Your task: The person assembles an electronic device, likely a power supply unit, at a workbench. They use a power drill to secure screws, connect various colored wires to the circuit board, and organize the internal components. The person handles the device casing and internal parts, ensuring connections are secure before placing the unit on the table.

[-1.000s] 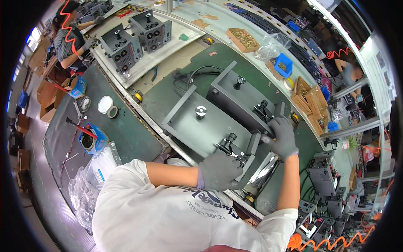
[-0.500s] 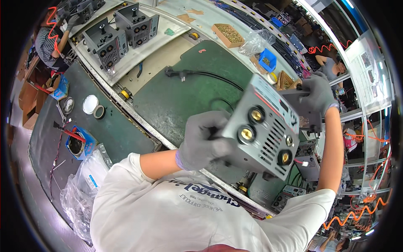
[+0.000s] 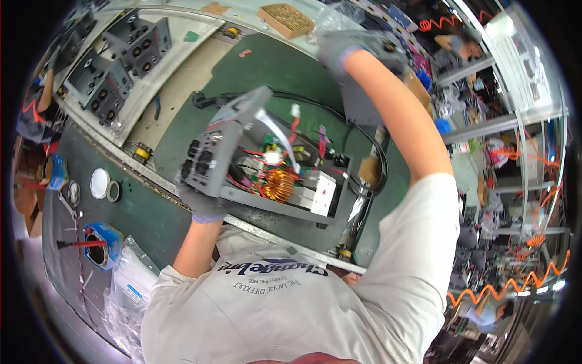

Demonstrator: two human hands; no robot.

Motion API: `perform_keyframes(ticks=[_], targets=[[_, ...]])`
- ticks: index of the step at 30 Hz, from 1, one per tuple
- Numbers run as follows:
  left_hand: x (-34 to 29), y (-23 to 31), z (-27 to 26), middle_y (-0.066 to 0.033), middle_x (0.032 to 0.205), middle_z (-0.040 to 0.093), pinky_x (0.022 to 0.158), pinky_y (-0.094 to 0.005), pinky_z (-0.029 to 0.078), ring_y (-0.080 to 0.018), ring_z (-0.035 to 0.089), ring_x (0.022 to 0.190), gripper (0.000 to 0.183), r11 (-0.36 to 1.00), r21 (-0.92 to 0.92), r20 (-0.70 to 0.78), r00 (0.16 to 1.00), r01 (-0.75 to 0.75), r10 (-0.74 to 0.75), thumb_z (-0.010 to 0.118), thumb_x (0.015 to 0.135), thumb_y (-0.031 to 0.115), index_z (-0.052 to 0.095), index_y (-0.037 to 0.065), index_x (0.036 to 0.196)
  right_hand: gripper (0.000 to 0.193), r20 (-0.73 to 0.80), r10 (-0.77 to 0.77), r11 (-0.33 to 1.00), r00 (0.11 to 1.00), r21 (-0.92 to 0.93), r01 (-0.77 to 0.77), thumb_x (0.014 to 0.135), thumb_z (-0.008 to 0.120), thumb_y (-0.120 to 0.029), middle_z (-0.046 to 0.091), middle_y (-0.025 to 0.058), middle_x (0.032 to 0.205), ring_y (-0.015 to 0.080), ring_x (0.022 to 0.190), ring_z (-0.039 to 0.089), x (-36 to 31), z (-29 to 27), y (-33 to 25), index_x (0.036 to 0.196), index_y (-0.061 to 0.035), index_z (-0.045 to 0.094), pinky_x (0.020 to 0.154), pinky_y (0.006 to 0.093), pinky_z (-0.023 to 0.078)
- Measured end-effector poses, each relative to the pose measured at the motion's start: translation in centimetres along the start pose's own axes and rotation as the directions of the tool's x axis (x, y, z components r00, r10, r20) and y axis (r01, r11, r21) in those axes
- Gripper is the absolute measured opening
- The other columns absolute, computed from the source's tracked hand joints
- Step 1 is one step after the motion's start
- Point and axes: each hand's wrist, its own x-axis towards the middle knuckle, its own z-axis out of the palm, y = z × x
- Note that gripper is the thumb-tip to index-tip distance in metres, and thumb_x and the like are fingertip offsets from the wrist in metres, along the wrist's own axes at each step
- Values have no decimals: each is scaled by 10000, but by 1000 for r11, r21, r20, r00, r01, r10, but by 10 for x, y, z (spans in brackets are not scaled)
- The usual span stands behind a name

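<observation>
Left hand (image 3: 203,206) clamps the grey open unit's (image 3: 267,170) socketed front panel; its long axis runs rightward. Right hand (image 3: 345,45) grips a grey cover (image 3: 364,103) beyond it. Clear plastic bags (image 3: 124,291) lie nearer-left.

left hand (image 3: 203,206): covered by a grey glove with a purple cuff
right hand (image 3: 357,45): gloved in grey, purple seen at the wrist
open machine chassis (image 3: 267,167): grey metal; front panel dotted with black sockets
coil (image 3: 280,185): copper-orange windings
wiring (image 3: 254,164): red, white and black strands, a green board glimpsed beneath
bench mat (image 3: 273,73): dark green
cable (image 3: 339,121): black
shirt (image 3: 291,303): white, printed with dark lettering
finished units (image 3: 115,67): grey, black round sockets
coiled hose (image 3: 509,285): bright orange
small tub (image 3: 100,246): blue
</observation>
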Motion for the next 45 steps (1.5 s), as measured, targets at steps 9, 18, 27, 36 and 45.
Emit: perform_keyframes(ticks=[9, 18, 27, 36, 45], targets=[[10, -18, 1, -89, 1331, 605, 1039, -472, 491, -276, 598, 1207, 508, 871, 489, -389, 906, 51, 166, 491, 939, 469, 612, 144, 1311, 194, -386, -233, 970, 893, -160, 185, 873, 677, -235, 728, -4, 1048, 204, 1067, 654, 56, 27, -69, 1051, -212, 749, 910, 365, 478], [7, -39, -29, -78, 1191, 688, 1018, -541, 483, -315, 637, 1127, 449, 997, -26, -584, 809, 69, -71, 501, 860, 481, 697, 183, 1133, 450, -213, 788, 374, 577, 911, -175, 884, 686, -401, 681, 124, 1107, 337, 1067, 643, -140, 47, -116, 1259, -157, 645, 915, 496, 515], [-27, -41, -80, -79, 1328, 612, 1063, -522, 448, -310, 574, 1230, 534, 983, 44, -279, 947, 177, -158, 455, 957, 553, 627, 187, 1306, 649, 420, 363, -897, 832, 398, 190, 866, 606, 24, 605, 148, 1306, 194, 1136, 620, -226, 101, -208, 1478, 84, 399, 987, 300, 496], [12, 51, 15, -149, 1262, 658, 1041, -352, 456, -235, 611, 1189, 360, -199, 979, 123, 894, -39, 432, 501, 971, 102, 610, -2, 1298, 706, 208, 730, -416, 651, 891, 183, 879, 637, -88, 640, 240, 1284, 245, 1160, 640, -232, 108, -236, 1503, 98, 362, 1006, 329, 475], [70, -32, 183, -223, 1286, 626, 1088, -459, 420, -399, 562, 1237, 497, -581, 443, 306, 724, -683, -618, 560, 915, 255, 580, 11, 1347, 701, 69, 825, -241, 560, 941, 239, 920, 589, -32, 626, 223, 1334, 251, 1174, 645, -250, 96, -265, 1538, 103, 287, 990, 342, 510]])
